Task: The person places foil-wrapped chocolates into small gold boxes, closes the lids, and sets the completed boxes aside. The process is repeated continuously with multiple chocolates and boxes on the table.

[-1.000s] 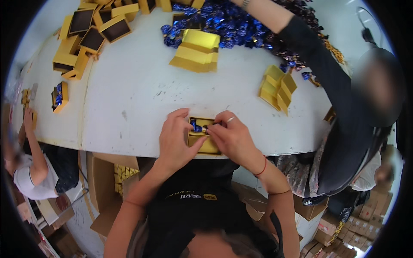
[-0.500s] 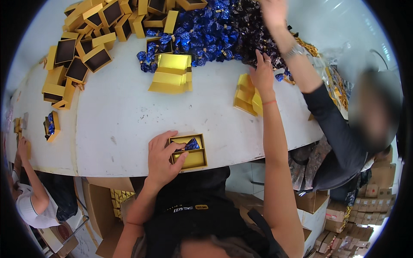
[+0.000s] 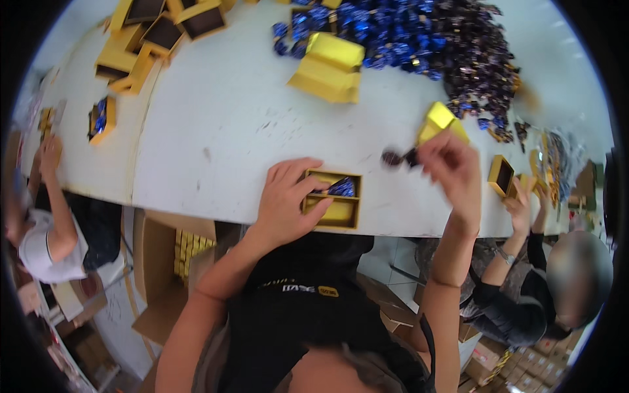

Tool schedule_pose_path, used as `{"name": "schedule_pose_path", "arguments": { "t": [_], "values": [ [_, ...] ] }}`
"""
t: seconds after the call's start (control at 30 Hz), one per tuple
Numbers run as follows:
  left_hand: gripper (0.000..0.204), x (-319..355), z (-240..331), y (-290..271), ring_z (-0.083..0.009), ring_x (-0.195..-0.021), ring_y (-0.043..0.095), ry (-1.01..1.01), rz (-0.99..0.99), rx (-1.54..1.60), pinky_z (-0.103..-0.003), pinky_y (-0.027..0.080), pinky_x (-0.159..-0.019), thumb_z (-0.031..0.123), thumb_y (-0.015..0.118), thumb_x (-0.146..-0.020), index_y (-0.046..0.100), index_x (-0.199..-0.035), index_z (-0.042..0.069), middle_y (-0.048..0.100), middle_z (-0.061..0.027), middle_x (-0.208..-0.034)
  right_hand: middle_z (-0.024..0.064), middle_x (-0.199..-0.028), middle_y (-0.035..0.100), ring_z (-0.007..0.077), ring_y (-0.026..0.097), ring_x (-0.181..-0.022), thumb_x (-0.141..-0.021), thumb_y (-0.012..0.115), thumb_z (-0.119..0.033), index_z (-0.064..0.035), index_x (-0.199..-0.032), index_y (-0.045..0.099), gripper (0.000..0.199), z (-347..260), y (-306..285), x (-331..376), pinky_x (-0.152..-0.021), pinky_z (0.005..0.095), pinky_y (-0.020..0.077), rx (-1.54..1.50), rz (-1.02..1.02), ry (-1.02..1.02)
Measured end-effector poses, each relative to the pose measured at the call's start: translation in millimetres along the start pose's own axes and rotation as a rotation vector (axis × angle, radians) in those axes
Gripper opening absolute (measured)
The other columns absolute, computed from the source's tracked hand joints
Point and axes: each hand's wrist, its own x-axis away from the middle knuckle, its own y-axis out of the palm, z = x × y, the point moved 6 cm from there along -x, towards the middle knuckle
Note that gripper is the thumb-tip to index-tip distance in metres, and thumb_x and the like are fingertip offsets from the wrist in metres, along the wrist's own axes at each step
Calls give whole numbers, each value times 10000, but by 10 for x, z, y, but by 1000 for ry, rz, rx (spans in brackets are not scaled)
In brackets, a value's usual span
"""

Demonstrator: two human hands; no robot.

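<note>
A gold box (image 3: 358, 211) lies near the table's front edge, split by a divider into two compartments. In its far compartment sits a blue foil-wrapped candy (image 3: 343, 188), while the near one shows a bare gold bottom. My left hand (image 3: 288, 200) grips the box's left side, its index finger reaching in beside the blue candy and its thumb over the near compartment. To the right, above the tabletop, my right hand (image 3: 452, 167) pinches a dark-wrapped candy (image 3: 395, 158), blurred by motion. Behind that hand is a folded gold card insert (image 3: 438, 121).
Another gold insert (image 3: 327, 72) lies farther back. Beyond it spread blue candies (image 3: 400, 33) and dark candies (image 3: 481, 59). Gold boxes (image 3: 164, 33) are heaped far left; one nearer (image 3: 103, 121) holds blue candy. Co-workers' hands (image 3: 519, 206) work at right, others (image 3: 49, 154) at left.
My right hand has come back from the dark pile with a dark-wrapped candy. The co-worker's arm at right has withdrawn from that pile. The view has shifted; my left hand stays on the box.
</note>
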Motion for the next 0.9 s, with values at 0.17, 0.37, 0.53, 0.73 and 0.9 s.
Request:
{"name": "schedule_pose_path", "arguments": {
  "t": [0.17,0.37,0.53,0.73,0.9],
  "values": [
    [146,-19,-3,7,-330,-1189,524,54,-17,13,-439,352,-1041,138,640,-872,709,-977,63,588,-124,-1277,104,-752,608,286,628,-660,-789,684,38,-46,-914,625,161,-295,1257,380,-597,352,513,385,-297,-420],
    [381,23,-83,-69,-356,-1294,471,20,-129,159,-471,286,-1136,290,420,-1013,706,-1100,53,577,-156,-1334,127,-867,575,332,602,-779,-811,675,18,-57,-950,517,224,-171,1422,419,-624,402,477,152,-348,-264],
    [485,61,-81,21,-369,-1248,524,65,9,81,-509,314,-1121,379,353,-1049,690,-1139,41,607,-174,-1285,122,-919,577,281,596,-827,-816,663,12,-28,-961,509,215,-98,1536,631,-739,370,497,-26,-385,-212],
    [253,83,-49,24,-357,-1133,558,17,90,-14,-474,381,-1055,242,562,-972,662,-1070,31,614,-142,-1175,172,-1015,645,307,642,-986,-842,595,103,5,-1046,611,227,-79,821,838,-883,396,515,-36,141,-477],
    [219,50,-18,9,-356,-1118,556,21,99,-36,-462,392,-1041,205,592,-952,666,-1060,28,622,-130,-1175,168,-1163,655,332,617,-1108,-803,720,64,-49,-1169,683,385,169,1010,760,-944,376,482,335,3,-382]
  ]
}}
